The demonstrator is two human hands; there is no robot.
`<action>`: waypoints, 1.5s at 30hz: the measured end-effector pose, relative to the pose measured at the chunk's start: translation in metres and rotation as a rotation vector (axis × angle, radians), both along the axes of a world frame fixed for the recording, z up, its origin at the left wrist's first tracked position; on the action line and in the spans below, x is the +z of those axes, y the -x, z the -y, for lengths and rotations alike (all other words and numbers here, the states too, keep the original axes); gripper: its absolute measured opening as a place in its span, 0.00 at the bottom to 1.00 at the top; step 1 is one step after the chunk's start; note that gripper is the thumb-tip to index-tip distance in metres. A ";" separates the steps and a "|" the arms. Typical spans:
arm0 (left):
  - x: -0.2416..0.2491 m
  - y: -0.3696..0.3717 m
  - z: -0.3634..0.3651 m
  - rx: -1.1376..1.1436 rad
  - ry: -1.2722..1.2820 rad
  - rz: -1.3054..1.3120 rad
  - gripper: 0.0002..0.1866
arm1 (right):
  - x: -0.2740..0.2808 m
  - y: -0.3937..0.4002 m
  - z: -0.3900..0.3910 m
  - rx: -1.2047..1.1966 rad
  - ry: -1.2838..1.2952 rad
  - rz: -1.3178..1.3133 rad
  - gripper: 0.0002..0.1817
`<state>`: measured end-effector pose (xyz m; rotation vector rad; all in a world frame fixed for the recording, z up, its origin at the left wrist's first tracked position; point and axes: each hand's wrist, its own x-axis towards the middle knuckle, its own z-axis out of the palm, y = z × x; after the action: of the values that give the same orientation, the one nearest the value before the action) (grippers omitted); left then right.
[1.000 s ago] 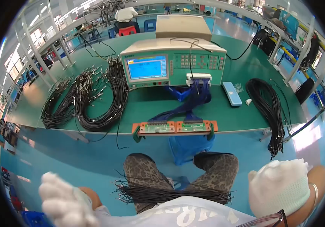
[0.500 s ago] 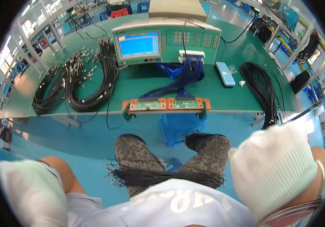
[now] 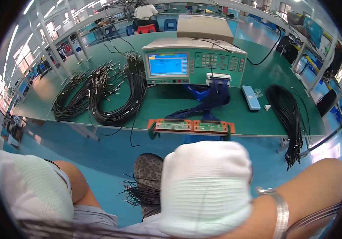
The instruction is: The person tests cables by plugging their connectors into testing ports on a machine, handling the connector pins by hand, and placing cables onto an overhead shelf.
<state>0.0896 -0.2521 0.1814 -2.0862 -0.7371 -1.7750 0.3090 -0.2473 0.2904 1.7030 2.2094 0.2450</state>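
My right hand [image 3: 206, 187] is in a white knitted glove and reaches across in front of my body. Its back faces the camera and its fingers are hidden. Beside and behind it, a bundle of black cables [image 3: 145, 195] lies over my lap, loose ends spreading to the left. My left hand [image 3: 31, 187], gloved too, is raised at the lower left with its fingers out of sight. Blurred dark strands [image 3: 79, 232] cross the bottom edge below it. Beyond the right hand, a connector fixture [image 3: 193, 126] with two green boards sits on the table's front edge.
A tester [image 3: 195, 59] with a lit blue screen stands on the green table [image 3: 159, 95], wired to the fixture by dark blue cables [image 3: 202, 105]. Coils of black cable [image 3: 115, 113] lie left, another bundle [image 3: 284, 107] hangs off the right edge. A light-blue case [image 3: 251, 98] lies between.
My right hand has swung from the right to the middle, covering part of the lap bundle. My left hand stays low at the left. The view has tilted up and shifted left.
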 end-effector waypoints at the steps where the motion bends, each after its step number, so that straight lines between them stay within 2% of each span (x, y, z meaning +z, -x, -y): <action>1: -0.001 0.001 0.000 0.005 -0.005 0.009 0.06 | 0.002 0.003 -0.001 0.009 -0.021 -0.006 0.08; 16: -0.011 -0.008 -0.003 -0.091 0.040 0.104 0.07 | 0.007 0.009 0.002 -0.026 -0.203 -0.115 0.08; 30: -0.024 -0.009 -0.008 -0.146 0.098 0.199 0.08 | 0.019 0.007 0.007 -0.025 0.121 0.171 0.09; 35: -0.016 -0.006 -0.008 -0.140 0.100 0.181 0.08 | 0.040 0.019 -0.053 -0.039 0.069 0.149 0.08; 45: -0.027 -0.007 -0.012 -0.158 0.152 0.255 0.08 | 0.021 0.018 -0.066 -0.117 -0.005 0.223 0.06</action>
<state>0.0961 -0.2406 0.1543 -2.0861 -0.8160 -2.1633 0.2909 -0.1812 0.3115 1.7095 1.9450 0.3903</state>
